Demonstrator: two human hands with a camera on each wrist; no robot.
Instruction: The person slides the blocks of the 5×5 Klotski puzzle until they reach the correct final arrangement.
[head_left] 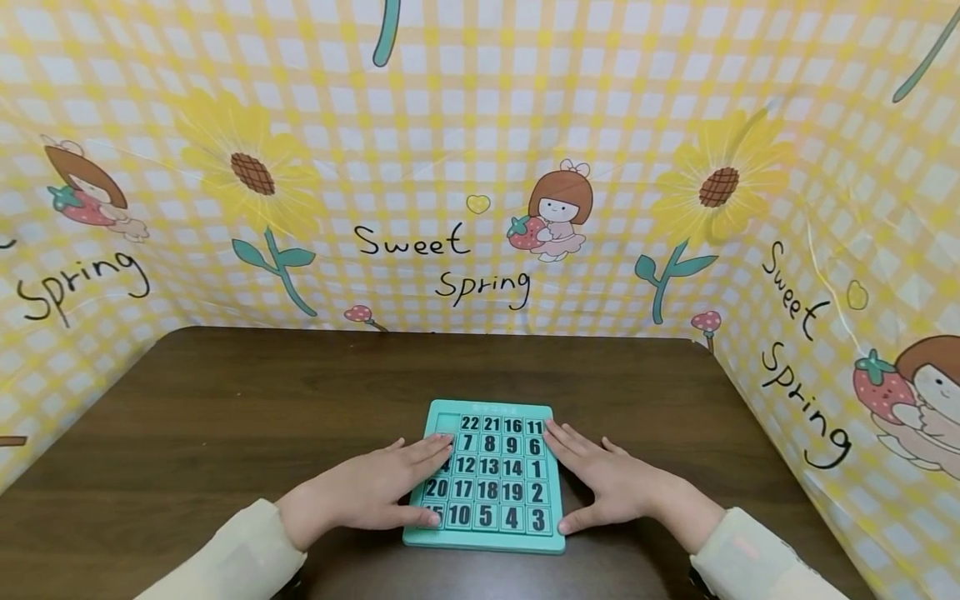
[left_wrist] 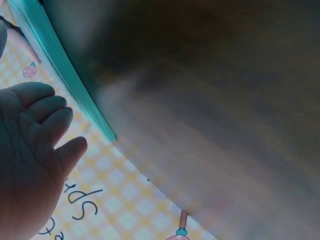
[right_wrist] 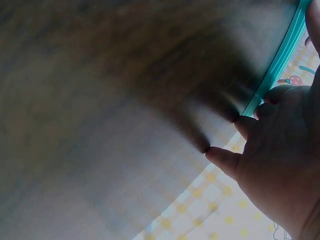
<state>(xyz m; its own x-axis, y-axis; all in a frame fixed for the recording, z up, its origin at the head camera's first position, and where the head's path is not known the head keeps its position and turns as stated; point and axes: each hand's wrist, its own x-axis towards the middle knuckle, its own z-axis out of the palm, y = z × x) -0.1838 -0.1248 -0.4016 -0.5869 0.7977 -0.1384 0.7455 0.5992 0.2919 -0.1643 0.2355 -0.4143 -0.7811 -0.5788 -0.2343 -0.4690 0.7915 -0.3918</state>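
bare tabletop [head_left: 225, 417] offers passage at the frame's lower left and above the number board [head_left: 489, 468] at lower center, whose sides the left hand [head_left: 375, 487] and right hand [head_left: 611, 482] block; checkered cloth [head_left: 420, 150] walls off the top and far right.

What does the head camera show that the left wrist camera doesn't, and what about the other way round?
Only the head view shows the black numbers on the tiles and the big sunflowers on the cloth.

Only the left wrist view shows the palm side of the left hand.

Both show the left hand, the green board, the table and the checked cloth.
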